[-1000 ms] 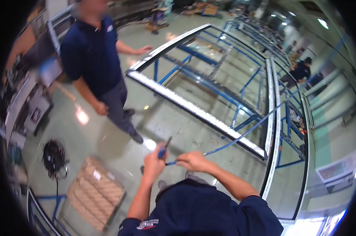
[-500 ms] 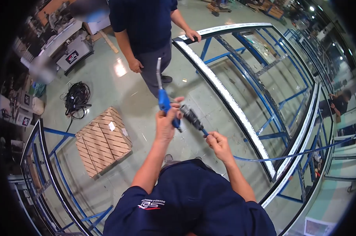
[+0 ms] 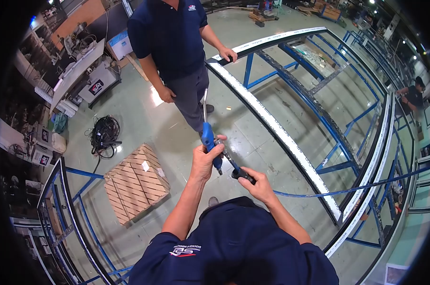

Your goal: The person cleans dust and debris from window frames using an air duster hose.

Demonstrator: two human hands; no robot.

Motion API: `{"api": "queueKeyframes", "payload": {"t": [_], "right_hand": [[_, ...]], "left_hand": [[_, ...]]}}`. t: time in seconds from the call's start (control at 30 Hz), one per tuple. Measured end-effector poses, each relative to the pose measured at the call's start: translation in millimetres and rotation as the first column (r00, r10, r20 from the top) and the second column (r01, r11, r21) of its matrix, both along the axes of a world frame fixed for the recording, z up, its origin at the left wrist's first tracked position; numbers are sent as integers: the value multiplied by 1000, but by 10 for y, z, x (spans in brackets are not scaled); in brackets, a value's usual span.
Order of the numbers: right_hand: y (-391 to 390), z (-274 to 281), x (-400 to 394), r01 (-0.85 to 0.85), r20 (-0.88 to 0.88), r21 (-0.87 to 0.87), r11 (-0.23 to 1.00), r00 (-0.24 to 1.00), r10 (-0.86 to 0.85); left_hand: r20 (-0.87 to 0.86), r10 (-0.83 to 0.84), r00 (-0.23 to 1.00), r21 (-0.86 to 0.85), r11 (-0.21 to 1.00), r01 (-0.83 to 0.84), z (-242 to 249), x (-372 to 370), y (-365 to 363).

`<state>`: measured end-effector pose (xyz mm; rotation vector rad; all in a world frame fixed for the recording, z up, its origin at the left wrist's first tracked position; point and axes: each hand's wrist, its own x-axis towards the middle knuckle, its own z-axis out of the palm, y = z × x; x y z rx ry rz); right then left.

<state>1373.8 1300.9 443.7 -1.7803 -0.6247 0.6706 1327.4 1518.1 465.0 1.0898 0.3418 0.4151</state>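
Blue tool [image 3: 207, 134] partly behind left hand [image 3: 203, 163]

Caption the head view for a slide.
Left hand gripping a blue tool, right hand a black piece, with a blue hose running off rightward.

The left hand [image 3: 204, 161] holds a blue blow gun [image 3: 207, 135]; the right hand [image 3: 260, 186] grips a black piece [image 3: 245, 175]; a blue hose [image 3: 319, 194] trails rightward.

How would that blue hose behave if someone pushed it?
The blue hose looks bendy, since it hangs in a long curve; pushed, it would probably bow. Being thin, it seems fairly light for its length.
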Motion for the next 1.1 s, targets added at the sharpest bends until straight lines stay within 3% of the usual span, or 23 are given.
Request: {"api": "queueKeyframes", "payload": {"t": [0.07,0.13,0.23,0.3,0.37,0.4,0.43,0.47,0.57,0.6,0.67,0.77,0.8,0.9,1.1], "right_hand": [[-59,-16,50,-65,303,-56,996,950,79],[-21,5,152,-113,625,-39,993,772,113],[125,298,143,-133,223,124,983,969,103],[201,326,146,-86,138,118,989,988,69],[212,284,141,-31,107,89,996,994,21],[223,313,117,-22,151,183,983,988,-6],[197,282,156,-81,136,148,986,989,61],[150,217,204,-140,109,111,984,986,128],[154,191,177,-190,104,91,978,978,181],[181,311,143,-191,115,82,978,977,181],[227,380,141,-233,167,55,971,961,221],[319,275,128,-271,209,163,949,949,235],[351,381,106,-264,209,132,955,950,233],[382,402,48,-233,128,68,970,966,223],[442,407,-111,-182,172,107,977,972,162]], "left_hand": [[-45,-71,996,54,996,73,16,-70,-33],[-88,-123,988,234,962,141,93,-142,-176],[-19,-188,982,416,891,179,46,-151,-378],[10,-186,983,571,808,147,-69,-106,-315],[-59,-80,995,274,957,94,-154,-101,-148],[-108,-34,994,105,993,46,-159,-110,-52],[-4,17,1000,-101,995,-17,-135,-98,81],[79,91,993,-310,949,-62,-113,-98,211],[125,195,973,-539,837,-98,35,-120,440],[171,160,972,-585,810,-30,54,-131,445],[271,99,957,-660,743,110,89,-170,406],[272,118,955,-557,829,56,287,-165,182],[214,172,962,-528,848,-34,369,-154,120],[277,161,947,-491,871,-4,424,-154,49],[322,131,938,-433,901,22,564,-195,2]]}}
